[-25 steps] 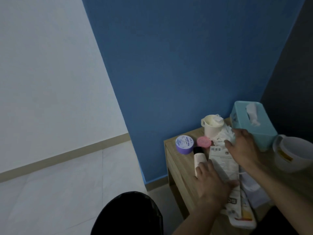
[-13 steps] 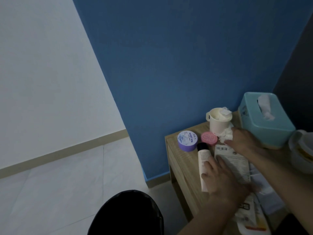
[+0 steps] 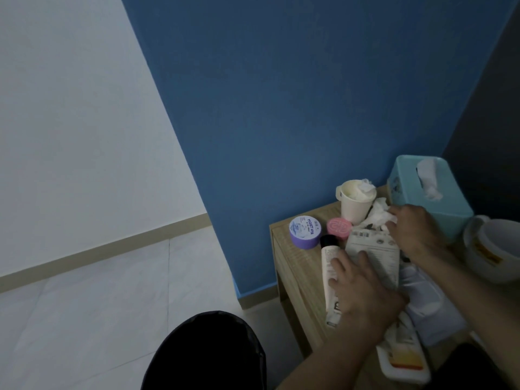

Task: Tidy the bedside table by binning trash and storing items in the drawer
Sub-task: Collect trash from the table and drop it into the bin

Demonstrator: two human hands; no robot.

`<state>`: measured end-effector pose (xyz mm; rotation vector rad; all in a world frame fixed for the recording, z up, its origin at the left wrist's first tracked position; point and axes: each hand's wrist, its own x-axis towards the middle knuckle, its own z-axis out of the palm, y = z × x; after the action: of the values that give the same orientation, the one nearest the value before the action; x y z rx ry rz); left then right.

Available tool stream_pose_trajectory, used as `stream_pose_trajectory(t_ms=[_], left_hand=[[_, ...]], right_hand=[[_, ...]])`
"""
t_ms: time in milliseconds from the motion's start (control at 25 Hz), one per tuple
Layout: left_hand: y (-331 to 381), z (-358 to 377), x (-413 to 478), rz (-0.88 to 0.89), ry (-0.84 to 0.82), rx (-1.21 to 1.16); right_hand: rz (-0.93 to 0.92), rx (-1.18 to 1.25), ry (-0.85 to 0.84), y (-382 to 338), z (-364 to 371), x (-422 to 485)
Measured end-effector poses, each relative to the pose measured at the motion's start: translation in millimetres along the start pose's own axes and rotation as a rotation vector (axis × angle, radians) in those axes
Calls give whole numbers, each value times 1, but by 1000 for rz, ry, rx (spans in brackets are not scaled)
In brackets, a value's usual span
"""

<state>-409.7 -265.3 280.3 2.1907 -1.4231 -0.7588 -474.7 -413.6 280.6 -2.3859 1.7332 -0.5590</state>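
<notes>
Because the left hand (image 3: 363,294) lies flat across two things at once, the head view suggests the main risk is a muddled pick-up. Its straight, spread fingers rest on the white tube (image 3: 329,266) and on the printed packet (image 3: 374,254) just beside it, gripping neither. If the hand closes from here, the tube could roll toward the surface (image 3: 295,266) edge at 9 o'clock and drop to the floor. The packet overlaps a white plastic bag (image 3: 427,302) at its 4 o'clock, so pulling one may drag the other.

The right hand (image 3: 413,232) reaches toward 11 o'clock, its forearm coming in from 4 o'clock. Its fingertips touch the crumpled tissue (image 3: 378,213), though the back of the hand hides whether they pinch it. That tissue lies against the paper cup (image 3: 356,201), which is stuffed with more tissue and stands at the tissue's 10 o'clock. A hasty grab could tip the light cup toward the pink jar (image 3: 339,226) and the purple jar (image 3: 305,231) at its 8 o'clock. The teal tissue box (image 3: 430,192) sits just at the hand's 1 o'clock, leaving little room to lift.

The black bin (image 3: 208,353) stands on the floor at 7 o'clock, well apart from the tissue, so loose scraps may fall short. The drawer cannot be made out.
</notes>
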Motion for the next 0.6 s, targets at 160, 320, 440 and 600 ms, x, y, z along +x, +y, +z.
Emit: stream_pose_trajectory(t_ms=[160,320,440,600], left_hand=[[-5,-25,-8,20,82,-31],[-29,-67,-25,-12,172,-17],[-62,-101,-45,-86,265,8],[-123,-135,-82,-187,334,11]], right_hand=[[-24,-10,124,-9,-31,-9],[-108,7,219,-36,-58,-28],[-236,74,168,-78,-60,-49],[-329,187,-13,-155,-32,-91]])
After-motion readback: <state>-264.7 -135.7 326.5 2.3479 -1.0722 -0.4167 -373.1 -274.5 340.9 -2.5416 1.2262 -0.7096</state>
